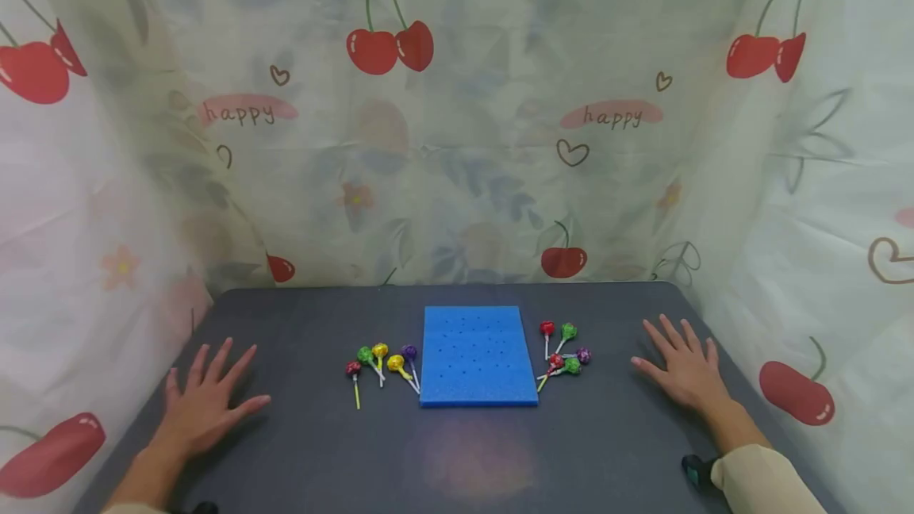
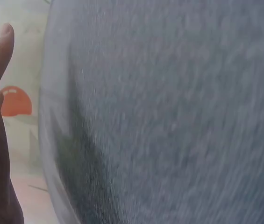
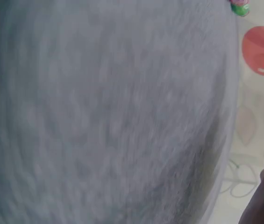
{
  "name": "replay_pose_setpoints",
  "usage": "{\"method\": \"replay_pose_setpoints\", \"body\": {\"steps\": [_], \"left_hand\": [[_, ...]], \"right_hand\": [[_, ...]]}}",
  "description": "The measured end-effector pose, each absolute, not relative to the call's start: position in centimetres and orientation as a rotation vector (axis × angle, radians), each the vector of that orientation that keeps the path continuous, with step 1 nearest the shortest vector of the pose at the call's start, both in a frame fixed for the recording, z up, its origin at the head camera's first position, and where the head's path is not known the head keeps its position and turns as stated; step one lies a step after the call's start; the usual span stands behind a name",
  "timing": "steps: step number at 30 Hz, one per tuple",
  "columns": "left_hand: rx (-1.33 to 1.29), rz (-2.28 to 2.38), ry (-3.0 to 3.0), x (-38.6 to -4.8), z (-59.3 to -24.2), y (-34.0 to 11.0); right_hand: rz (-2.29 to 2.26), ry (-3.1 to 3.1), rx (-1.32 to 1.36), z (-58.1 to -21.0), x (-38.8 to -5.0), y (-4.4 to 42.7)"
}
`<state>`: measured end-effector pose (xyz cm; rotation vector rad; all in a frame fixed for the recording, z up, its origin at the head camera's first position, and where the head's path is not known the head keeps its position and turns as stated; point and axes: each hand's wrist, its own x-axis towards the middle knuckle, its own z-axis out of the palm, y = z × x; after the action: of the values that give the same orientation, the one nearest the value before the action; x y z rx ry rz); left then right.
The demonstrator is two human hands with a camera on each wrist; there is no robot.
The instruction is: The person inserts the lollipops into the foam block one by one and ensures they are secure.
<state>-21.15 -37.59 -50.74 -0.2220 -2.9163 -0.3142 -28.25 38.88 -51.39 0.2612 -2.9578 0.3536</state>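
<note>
My left hand (image 1: pixel 203 403) is over the left side of the dark table, fingers spread and holding nothing. On the right side my right hand (image 1: pixel 684 367) has its fingers spread too, with nothing in it. Between them lies a blue foam block (image 1: pixel 474 355) dotted with small holes. Several lollipops lie left of the block, among them a red one (image 1: pixel 353 369), a green one (image 1: pixel 366 355) and a purple one (image 1: pixel 409 352). More lie to its right, including a red one (image 1: pixel 547 327), a green one (image 1: pixel 568 331) and a purple one (image 1: pixel 584 355).
The dark grey table (image 1: pixel 321 458) has rounded far corners. A pale curtain (image 1: pixel 464 141) printed with cherries and hearts encloses it at the back and both sides. In the right wrist view, a blurred lollipop head (image 3: pixel 240 9) shows at the top edge.
</note>
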Motion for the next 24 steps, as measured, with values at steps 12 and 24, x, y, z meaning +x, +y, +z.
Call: {"method": "replay_pose_setpoints", "body": {"steps": [12,24], "left_hand": [[-0.355,-0.522,-2.721,-20.8,-50.9,-33.7],[-0.454,-0.964,-2.562,-19.9,-50.1,-27.7]], "right_hand": [[0.634,-2.798,0.295,-50.5,-26.8,35.8],[1.021,-2.53,0.208,-49.4,-24.5,31.2]]}}
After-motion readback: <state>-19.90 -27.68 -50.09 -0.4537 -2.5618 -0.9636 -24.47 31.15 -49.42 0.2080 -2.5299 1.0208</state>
